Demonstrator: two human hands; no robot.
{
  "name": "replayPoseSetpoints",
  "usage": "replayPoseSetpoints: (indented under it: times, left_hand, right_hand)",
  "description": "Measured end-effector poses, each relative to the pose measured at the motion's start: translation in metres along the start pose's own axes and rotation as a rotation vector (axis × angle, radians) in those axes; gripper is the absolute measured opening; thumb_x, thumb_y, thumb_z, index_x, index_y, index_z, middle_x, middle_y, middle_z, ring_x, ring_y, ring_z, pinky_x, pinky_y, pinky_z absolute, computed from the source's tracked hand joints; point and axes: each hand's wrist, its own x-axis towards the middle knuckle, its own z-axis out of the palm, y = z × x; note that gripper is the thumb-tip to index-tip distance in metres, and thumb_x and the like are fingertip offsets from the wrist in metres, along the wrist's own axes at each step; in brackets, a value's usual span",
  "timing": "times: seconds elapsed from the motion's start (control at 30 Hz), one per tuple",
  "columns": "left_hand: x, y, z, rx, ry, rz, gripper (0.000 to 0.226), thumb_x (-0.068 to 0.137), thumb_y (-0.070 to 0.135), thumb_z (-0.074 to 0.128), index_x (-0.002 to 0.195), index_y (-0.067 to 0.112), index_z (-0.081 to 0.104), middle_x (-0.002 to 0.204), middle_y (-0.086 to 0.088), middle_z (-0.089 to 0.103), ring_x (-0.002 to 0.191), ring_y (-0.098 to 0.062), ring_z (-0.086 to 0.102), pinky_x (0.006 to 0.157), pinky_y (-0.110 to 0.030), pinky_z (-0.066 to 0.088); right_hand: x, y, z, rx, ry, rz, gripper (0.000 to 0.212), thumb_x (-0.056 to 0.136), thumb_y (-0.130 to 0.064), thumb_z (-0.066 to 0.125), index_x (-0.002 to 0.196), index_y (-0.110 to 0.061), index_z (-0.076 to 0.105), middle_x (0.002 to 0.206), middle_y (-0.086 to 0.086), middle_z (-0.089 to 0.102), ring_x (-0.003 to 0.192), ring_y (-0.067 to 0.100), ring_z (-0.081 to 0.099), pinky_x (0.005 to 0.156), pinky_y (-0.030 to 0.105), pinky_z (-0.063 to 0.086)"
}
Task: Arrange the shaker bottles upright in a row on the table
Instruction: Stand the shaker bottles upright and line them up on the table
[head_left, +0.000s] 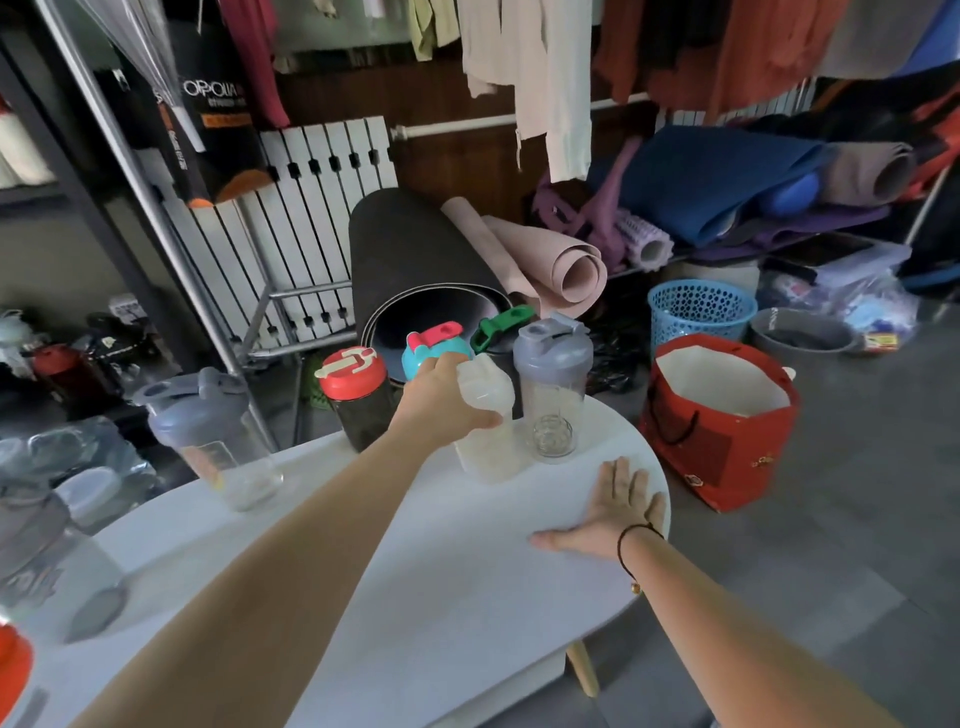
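The white table (415, 571) is rounded and fills the lower part of the view; one wooden leg (582, 667) shows under its right edge, above a grey tiled floor (857, 545). At the far left edge, blurred, a clear bottle with a grey base (47, 561) stands on the table, and a red object (13, 670) is cut by the frame below it. Further right a clear bottle with a grey lid (208, 431) stands tilted in the wide lens. Along the far rim comes a dark bottle with a red lid (358, 395), then a teal lid with a pink flap (434, 345), partly hidden behind the hand. The left hand (447, 400) is stretched forward and is closed around the top of a milky white bottle (485, 431), which stands upright on the table. Just beside it to the right stands a clear bottle with a grey flip lid (553, 384), also upright, and a green clip (501, 327) shows behind them. The right hand (610, 509) lies flat on the table near the right rim, fingers spread, holding nothing; a dark cord is on the wrist. Behind the table are a white radiator (311, 208), rolled mats (467, 260) and hanging clothes (545, 67). On the floor to the right stand a blue basket (698, 312) and a red bag (722, 421).
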Motion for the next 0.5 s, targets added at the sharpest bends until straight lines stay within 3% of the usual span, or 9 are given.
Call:
replayPoseSetpoints:
  times: [0.17,0.33,0.5]
  left_hand:
    - [-0.002,0.0,0.0,0.047,-0.013,-0.022,0.098,0.055,0.053,0.082,0.138,0.027,0.037,0.132,-0.004,0.046,0.116,-0.029,0.048,0.089,-0.041,0.05]
    - [-0.008,-0.002,0.001,0.077,-0.024,-0.053,0.099,0.06,0.056,0.078,0.141,0.027,0.03,0.138,-0.006,0.039,0.122,-0.034,0.041,0.091,-0.042,0.043]
    - [-0.017,0.0,0.014,-0.079,0.013,-0.038,0.102,0.059,0.047,0.082,0.141,0.04,0.022,0.141,-0.005,0.035,0.123,-0.035,0.039,0.095,-0.044,0.042]
  right_hand:
    - [-0.003,-0.002,-0.001,-0.003,-0.003,0.003,0.149,0.046,-0.09,0.054,0.144,-0.011,-0.025,0.155,0.007,-0.031,0.142,0.03,-0.025,0.116,0.048,-0.01]
    - [-0.005,-0.001,0.001,-0.014,0.001,-0.009,0.148,0.046,-0.092,0.05,0.144,-0.012,-0.026,0.154,0.007,-0.031,0.142,0.03,-0.025,0.116,0.049,-0.01]
    - [-0.006,-0.001,0.001,-0.034,0.004,-0.012,0.147,0.046,-0.094,0.047,0.145,-0.013,-0.025,0.155,0.008,-0.03,0.142,0.031,-0.024,0.116,0.05,-0.009]
